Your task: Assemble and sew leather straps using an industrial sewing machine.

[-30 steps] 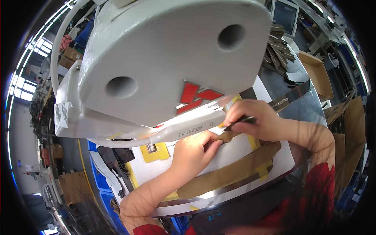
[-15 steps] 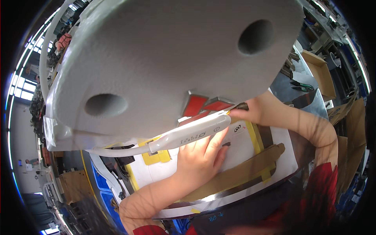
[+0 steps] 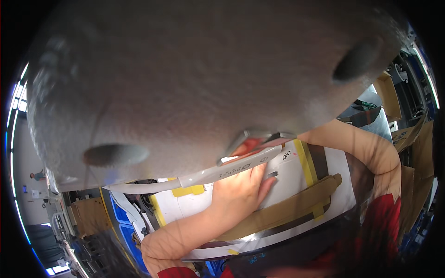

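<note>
A large white rounded housing (image 3: 208, 92), with two dark oval recesses, fills the upper view and hides much of the work area. Along its lower edge runs a white strip with button symbols (image 3: 232, 171). My left hand (image 3: 238, 192) rests on a white sheet (image 3: 178, 211), thumb apart from fingers that stretch forward; the fingertips disappear beneath the strip. Beside that thumb lies a small dark piece (image 3: 272, 174). My right forearm (image 3: 352, 139) reaches in from the right, but the hand is behind the housing, so anything in it is hidden.
Yellow tape (image 3: 306, 162) and a brown cardboard strip (image 3: 287, 211) lie on the sheet. Blue bins (image 3: 127, 238) stand at the left. To the right are a green-handled tool (image 3: 366, 105), an open cardboard box (image 3: 388, 95) and more cardboard (image 3: 419, 157).
The housing looks larger and lower in view, and now covers my right hand, whose thumb showed earlier beside a dark ridged piece. My left hand stays almost in place.
</note>
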Available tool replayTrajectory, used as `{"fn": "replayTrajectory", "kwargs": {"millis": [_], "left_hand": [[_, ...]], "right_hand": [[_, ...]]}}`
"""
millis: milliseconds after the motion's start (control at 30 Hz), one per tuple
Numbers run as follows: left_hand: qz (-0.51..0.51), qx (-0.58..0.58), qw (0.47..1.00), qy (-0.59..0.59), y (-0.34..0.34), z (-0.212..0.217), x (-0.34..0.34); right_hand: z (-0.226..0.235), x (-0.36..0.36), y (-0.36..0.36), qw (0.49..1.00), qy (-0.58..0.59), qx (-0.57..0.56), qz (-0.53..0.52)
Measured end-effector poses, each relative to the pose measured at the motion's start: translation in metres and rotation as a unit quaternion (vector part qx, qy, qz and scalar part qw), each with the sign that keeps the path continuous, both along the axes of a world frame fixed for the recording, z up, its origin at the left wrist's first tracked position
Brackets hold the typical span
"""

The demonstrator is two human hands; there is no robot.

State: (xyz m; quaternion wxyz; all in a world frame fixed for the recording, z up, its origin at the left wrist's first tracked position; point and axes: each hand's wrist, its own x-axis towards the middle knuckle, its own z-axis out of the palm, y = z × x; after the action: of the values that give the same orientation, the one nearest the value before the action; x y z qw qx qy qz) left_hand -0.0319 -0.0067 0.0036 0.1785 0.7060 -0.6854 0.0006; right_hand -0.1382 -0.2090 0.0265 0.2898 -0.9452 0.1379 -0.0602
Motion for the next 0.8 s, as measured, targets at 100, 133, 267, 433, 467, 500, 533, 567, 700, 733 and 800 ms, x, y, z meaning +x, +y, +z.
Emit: {"fn": "replayTrajectory", "kwargs": {"millis": [100,133,267,433,467,500,533,567,700,733,800], "left_hand": [[0.002,0.010,1.000,-0.005,-0.001,0.001,0.000],[0.002,0.010,1.000,-0.005,-0.001,0.001,0.000],[0.007,0.024,1.000,0.001,-0.006,0.000,0.004],[0.003,-0.009,1.000,-0.010,-0.010,-0.002,0.007],[0.003,-0.012,1.000,-0.006,-0.011,-0.002,0.008],[0.002,-0.015,1.000,-0.003,-0.011,-0.002,0.008],[0.001,-0.015,1.000,-0.002,-0.011,-0.002,0.008],[0.004,-0.015,1.000,-0.007,-0.010,-0.002,0.008],[0.009,-0.002,1.000,-0.011,-0.010,-0.001,0.005],[0.008,-0.003,1.000,-0.009,-0.011,-0.002,0.004],[0.002,-0.028,1.000,-0.010,-0.012,-0.003,0.003]], "right_hand": [[-0.004,-0.002,-0.003,0.998,-0.048,-0.034,0.008],[-0.003,-0.002,-0.003,0.999,-0.038,-0.027,0.012],[-0.009,-0.002,-0.004,0.994,-0.059,-0.092,0.015],[0.001,-0.008,-0.015,0.982,-0.140,-0.125,-0.021],[0.007,-0.009,-0.012,0.971,-0.204,-0.126,-0.025],[0.010,-0.010,-0.004,0.972,-0.228,-0.051,-0.007],[0.009,-0.011,0.003,0.972,-0.228,-0.051,-0.007],[0.008,-0.012,0.009,0.979,-0.203,-0.001,0.017],[-0.007,-0.017,0.010,0.993,-0.102,0.052,0.017],[-0.009,-0.018,0.009,0.995,-0.097,0.016,0.010],[-0.005,-0.019,0.006,0.996,-0.089,-0.010,-0.003]]}}
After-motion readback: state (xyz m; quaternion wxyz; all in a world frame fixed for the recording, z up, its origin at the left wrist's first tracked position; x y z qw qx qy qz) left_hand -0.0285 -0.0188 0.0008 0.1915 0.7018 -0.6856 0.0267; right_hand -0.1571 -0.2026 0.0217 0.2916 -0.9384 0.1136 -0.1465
